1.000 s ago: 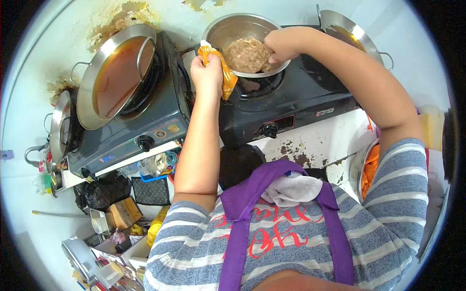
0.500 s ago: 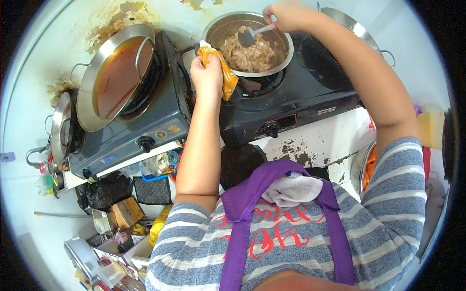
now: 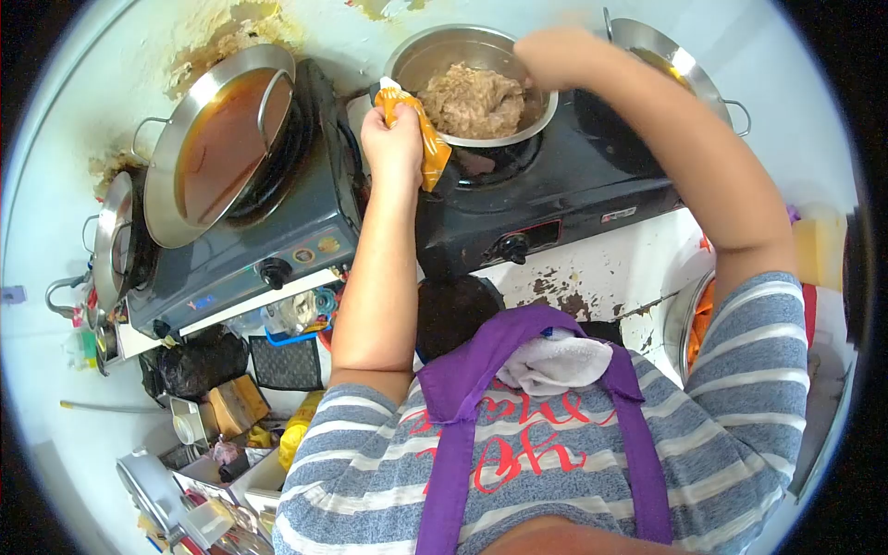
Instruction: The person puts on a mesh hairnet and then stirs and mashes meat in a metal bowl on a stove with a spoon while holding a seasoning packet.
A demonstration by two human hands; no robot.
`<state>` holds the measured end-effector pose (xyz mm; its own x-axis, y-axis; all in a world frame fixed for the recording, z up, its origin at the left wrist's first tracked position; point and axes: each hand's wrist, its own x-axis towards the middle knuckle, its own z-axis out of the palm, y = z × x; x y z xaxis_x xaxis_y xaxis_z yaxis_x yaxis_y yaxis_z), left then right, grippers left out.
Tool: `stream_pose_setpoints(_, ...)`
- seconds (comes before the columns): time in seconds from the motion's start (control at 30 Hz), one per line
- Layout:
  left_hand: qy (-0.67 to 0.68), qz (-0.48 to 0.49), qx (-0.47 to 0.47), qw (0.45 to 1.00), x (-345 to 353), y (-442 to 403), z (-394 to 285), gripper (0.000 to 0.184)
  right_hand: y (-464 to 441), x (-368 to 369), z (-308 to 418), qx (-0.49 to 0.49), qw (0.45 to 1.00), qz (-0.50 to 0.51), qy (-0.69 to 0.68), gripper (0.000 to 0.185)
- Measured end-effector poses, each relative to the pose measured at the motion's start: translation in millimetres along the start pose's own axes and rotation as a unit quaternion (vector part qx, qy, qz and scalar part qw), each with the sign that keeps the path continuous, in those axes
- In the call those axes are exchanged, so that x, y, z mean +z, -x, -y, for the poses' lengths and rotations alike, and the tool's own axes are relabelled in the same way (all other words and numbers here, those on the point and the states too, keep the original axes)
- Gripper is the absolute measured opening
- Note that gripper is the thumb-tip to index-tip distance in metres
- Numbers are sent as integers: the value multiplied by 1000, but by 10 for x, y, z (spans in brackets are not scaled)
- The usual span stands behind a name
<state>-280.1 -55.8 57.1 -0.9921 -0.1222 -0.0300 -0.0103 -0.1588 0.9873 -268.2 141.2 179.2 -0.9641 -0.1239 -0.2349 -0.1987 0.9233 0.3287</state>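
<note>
A metal bowl [image 3: 413, 57] with a brownish, lumpy mixture [image 3: 474, 102] sits on the right stove. My left hand [image 3: 392, 139] is closed round an orange patterned cloth [image 3: 433, 157] at the bowl's left rim. Over the right rim is my right hand [image 3: 560, 57], blurred by motion. Its fingers are smeared, and the spatula seen in the earlier view cannot be made out now.
On the left stove [image 3: 310, 236] stands a large pan [image 3: 171, 208] of reddish-brown liquid, with a smaller pan [image 3: 113, 231] beside it. Another pan [image 3: 708, 88] is behind my right forearm. A metal container [image 3: 678, 324] with orange contents sits at the right.
My right hand came up from the mixture, showing a spatula half a second ago, and is now lower at the right rim. The mixture has changed shape. My left hand stays on the cloth.
</note>
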Motion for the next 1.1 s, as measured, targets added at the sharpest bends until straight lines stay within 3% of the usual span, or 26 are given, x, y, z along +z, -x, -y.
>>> stream_pose_setpoints(0.1, 17, -8, -3, 1000, 25, 27, -29, 17, 5, 46, 29, -24, 1000, -7, -8, 14)
stream_pose_setpoints(0.2, 13, -1, -5, 1000, 1, 12, -10, 16, 16, -149, -143, 19, 992, -19, -122, 17)
stream_pose_setpoints(0.33, -3, 0, -7, 1000, 4, 11, -20, 17, 2, 110, 40, -41, 998, -41, -25, 18)
stream_pose_setpoints(0.43, -17, 1, -2, 1000, -15, -19, -7, 19, -61, -33, -7, -11, 1000, 4, -11, 17)
stream_pose_setpoints(0.47, -20, 8, -1, 1000, -31, -25, -14, 19, -106, -60, -131, -16, 997, -29, -74, 14)
stream_pose_setpoints(0.6, -46, 34, 7, 998, -56, -24, -13, 18, -286, -124, -276, 39, 996, -78, -29, 19)
stream_pose_setpoints(0.7, -55, 46, 16, 997, -59, -59, -13, 18, -566, 46, -78, 5, 999, -38, -10, 20)
stream_pose_setpoints(0.87, -35, 44, 18, 998, -60, -53, -11, 16, -556, -148, 307, -146, 981, -125, -24, 20)
stream_pose_setpoints(0.97, -38, 32, 21, 999, -34, -42, -42, 16, -274, -301, 406, -202, 967, -144, 50, 18)
stream_pose_setpoints(1.1, -33, 32, 17, 999, -52, -74, 2, 16, -279, -243, 160, -203, 970, -83, 107, 19)
